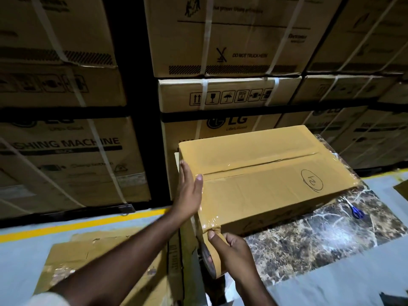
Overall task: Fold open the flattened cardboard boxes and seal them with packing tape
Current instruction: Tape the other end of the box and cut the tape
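Right grip [231, 250] held the tape roll [213, 261] just below the box [265, 173] corner, tape strip running up from it; left grip [189, 191] wide, flat against box end; box sat on desk [309, 239]

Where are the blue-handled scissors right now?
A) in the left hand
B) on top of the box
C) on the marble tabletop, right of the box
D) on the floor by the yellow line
C: the scissors lie on the marble tabletop, to the right of the box, with neither hand touching them.
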### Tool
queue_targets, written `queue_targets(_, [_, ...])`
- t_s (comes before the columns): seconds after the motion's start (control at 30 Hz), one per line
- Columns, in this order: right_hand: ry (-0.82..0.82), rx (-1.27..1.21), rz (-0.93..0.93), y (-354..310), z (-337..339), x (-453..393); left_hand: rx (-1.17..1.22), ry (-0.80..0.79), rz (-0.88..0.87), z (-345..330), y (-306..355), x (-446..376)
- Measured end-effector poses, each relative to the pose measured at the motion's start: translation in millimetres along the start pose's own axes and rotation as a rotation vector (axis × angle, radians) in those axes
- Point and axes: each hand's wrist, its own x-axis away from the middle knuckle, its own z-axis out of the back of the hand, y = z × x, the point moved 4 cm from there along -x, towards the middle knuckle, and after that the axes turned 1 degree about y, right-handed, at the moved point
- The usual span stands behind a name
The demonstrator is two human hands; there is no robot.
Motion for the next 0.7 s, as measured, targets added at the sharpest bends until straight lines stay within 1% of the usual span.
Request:
queue_targets(0.07, [0.007, -0.043, -0.026, 2.5, 1.9, -2.3, 0.057, 0.001, -0.006, -14.3, -4.2, 31.0])
queue_targets(0.13, [-0.002, -0.053, -0.025, 4.4, 1.8, -4.6, 0.089, 0.025, 0.002, -20.4, -5.8, 41.3])
queue_targets(0.27, [0.052, -0.007, 0.053, 5.0, -2.6, -12.0, 0.137, -0.011, 0.049, -14.9, -5.4, 20.7])
queue_targets(0.33, [0.06, -0.012, 0.081, 0.7, -3.7, -13.5, 0.228, -0.01, 0.076, -8.5, -0.3, 6.4])
queue_targets(0.47, [0.042, -0.043, 0.117, 2.5, -2.3, -13.5, 0.456, 0.083, 0.24, 0.7, 3.1, -29.3])
queue_targets(0.53, [0.041, -0.032, 0.138, 0.7, -4.8, -12.3, 0.5, 0.1, 0.301, 3.0, -2.9, -42.7])
queue_targets(0.6, [0.051, -0.014, 0.158, -1.0, -6.2, -13.4, 0.448, 0.074, 0.342, -0.1, -7.2, -44.7])
queue_targets(0.63, [0.065, -0.003, 0.169, -3.1, -6.4, -13.2, 0.352, 0.075, 0.348, -0.5, -7.9, -41.7])
queue_targets(0.67, [0.08, 0.007, 0.182, -2.9, -6.5, -14.9, 0.22, 0.093, 0.306, 1.7, -6.8, -36.1])
queue_targets(0.7, [0.101, 0.031, 0.203, -2.9, -6.8, -16.1, 0.081, 0.118, 0.191, 5.2, -4.0, -28.5])
